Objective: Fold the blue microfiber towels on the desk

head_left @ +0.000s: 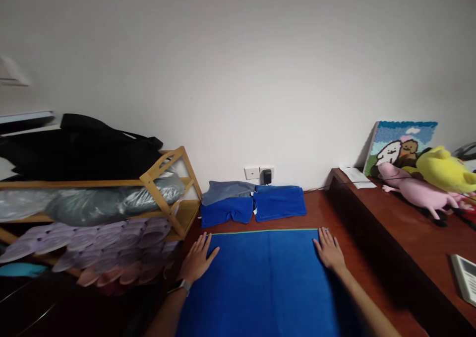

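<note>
A large blue towel (267, 282) with a thin green edge lies spread over the reddish-brown wooden surface, its near end running out of the picture. On its far left corner rests my left hand (197, 260), palm down with fingers apart, a watch on the wrist. My right hand (329, 250) lies flat on the far right corner, its fingers stretched out. Just beyond the towel's far edge sit a folded blue cloth (280, 204) and a second folded blue cloth (226, 212) with a greyish-blue cloth (225, 191) behind it.
A wooden rack (180, 193) on the left holds lilac slippers (122, 235), plastic-wrapped items and a black bag (85, 148). To the right, a raised wooden top (401, 223) bears plush toys (416, 188), a picture (401, 143) and a paper sheet. A plug (267, 176) sits in the wall socket.
</note>
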Tool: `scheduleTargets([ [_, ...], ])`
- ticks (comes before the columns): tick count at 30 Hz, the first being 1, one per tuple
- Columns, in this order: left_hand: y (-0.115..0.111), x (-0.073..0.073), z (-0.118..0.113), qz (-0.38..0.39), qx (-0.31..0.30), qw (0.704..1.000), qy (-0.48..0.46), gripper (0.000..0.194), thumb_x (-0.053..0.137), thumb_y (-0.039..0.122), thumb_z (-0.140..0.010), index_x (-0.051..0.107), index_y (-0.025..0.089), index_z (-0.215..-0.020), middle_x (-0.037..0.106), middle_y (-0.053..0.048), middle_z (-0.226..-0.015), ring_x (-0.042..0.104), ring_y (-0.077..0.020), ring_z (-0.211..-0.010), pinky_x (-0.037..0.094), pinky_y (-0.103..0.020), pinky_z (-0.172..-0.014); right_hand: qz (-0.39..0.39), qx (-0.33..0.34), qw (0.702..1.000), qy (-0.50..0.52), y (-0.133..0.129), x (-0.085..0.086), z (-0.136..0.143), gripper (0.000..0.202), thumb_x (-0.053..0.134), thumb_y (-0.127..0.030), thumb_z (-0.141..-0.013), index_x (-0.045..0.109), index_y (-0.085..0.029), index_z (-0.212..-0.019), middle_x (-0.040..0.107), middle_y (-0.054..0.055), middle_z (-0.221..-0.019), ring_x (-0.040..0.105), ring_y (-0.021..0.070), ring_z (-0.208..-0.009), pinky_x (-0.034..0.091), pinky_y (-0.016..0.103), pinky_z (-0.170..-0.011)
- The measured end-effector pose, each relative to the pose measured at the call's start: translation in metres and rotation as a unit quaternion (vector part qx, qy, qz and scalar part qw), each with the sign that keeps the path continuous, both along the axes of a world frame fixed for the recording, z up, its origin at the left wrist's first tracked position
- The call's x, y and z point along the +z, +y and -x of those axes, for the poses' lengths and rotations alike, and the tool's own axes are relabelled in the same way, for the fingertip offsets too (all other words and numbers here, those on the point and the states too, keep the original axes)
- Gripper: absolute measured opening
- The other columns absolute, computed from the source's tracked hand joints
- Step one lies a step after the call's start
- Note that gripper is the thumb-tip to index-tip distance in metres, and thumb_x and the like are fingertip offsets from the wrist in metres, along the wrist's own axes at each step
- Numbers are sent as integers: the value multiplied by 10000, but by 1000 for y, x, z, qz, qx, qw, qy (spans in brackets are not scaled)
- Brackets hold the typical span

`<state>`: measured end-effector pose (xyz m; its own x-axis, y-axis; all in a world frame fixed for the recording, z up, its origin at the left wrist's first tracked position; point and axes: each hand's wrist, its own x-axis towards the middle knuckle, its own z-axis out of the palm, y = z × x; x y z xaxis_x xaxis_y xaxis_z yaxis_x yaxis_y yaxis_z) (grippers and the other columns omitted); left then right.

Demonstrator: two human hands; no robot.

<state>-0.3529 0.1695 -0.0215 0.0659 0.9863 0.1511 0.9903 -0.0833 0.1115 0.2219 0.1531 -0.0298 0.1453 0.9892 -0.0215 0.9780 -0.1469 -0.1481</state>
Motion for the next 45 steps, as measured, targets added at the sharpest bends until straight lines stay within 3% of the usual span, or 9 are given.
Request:
scheduleTargets([
  [4,1,2,1,3,7,1000,2,862,263,721,-968,281,146,-1610,267,-132,-1692,245,-287,-1563,235,-484,-1259,5,-21,1000,-14,2,-5,-25,795,135,-579,-999,147,-101,-1634,171,70,-1705,138,222,-1577,110,449,-1278],
  [9,4,7,-3,14,13,1000,2,835,237,707,-978,290,163,-1609,278,-118,-1690,237,-273,-1566,206,-483,-1265,13,-29,999,-20,3,3,-16,791,136,-569,-1000,136,-96,-1633,147,71,-1709,135,228,-1577,99,458,-1278],
  [19,18,3,-3,11,39,999,1,788,230,671,-990,291,189,-1610,281,-98,-1691,232,-255,-1569,191,-480,-1266,40,-57,997,-39,19,18,-5,757,128,-527,-1009,118,-103,-1636,127,54,-1715,106,238,-1581,74,458,-1279],
  [26,21,24,1,11,24,999,17,780,263,644,-994,347,144,-1587,318,-111,-1674,256,-249,-1561,186,-469,-1275,47,-11,997,-62,23,37,-11,787,169,-594,-1001,178,-124,-1633,160,55,-1707,114,253,-1581,46,485,-1280],
  [29,19,33,-22,-27,-8,1000,9,748,239,620,-1017,371,143,-1577,353,-104,-1662,284,-236,-1552,207,-441,-1273,-14,55,997,-49,20,51,31,787,147,-605,-1012,163,-123,-1635,119,48,-1712,57,232,-1587,2,452,-1283],
  [34,10,34,-91,-25,-87,996,-15,656,236,620,-1035,417,271,-1560,355,-42,-1667,288,-219,-1550,232,-434,-1265,-8,211,976,56,15,63,158,762,87,-610,-1029,161,-156,-1637,137,34,-1705,76,191,-1583,31,401,-1285],
  [37,8,24,-98,3,-84,996,-17,628,258,632,-1030,389,333,-1567,334,-24,-1677,282,-229,-1553,219,-465,-1266,16,227,970,84,18,60,192,737,108,-588,-1035,182,-167,-1634,142,43,-1702,99,200,-1581,52,425,-1284],
  [40,9,13,-68,15,-53,998,-13,626,278,639,-1023,342,364,-1581,302,-16,-1689,266,-251,-1558,206,-497,-1263,25,215,973,76,23,53,167,708,149,-566,-1037,178,-191,-1636,154,35,-1700,104,199,-1580,52,437,-1282],
  [45,11,6,-20,11,-1,1000,-6,662,298,671,-1003,341,355,-1583,255,-27,-1706,232,-254,-1569,190,-487,-1265,22,116,993,32,23,36,58,711,178,-554,-1032,170,-185,-1639,164,28,-1702,105,201,-1580,53,434,-1283],
])
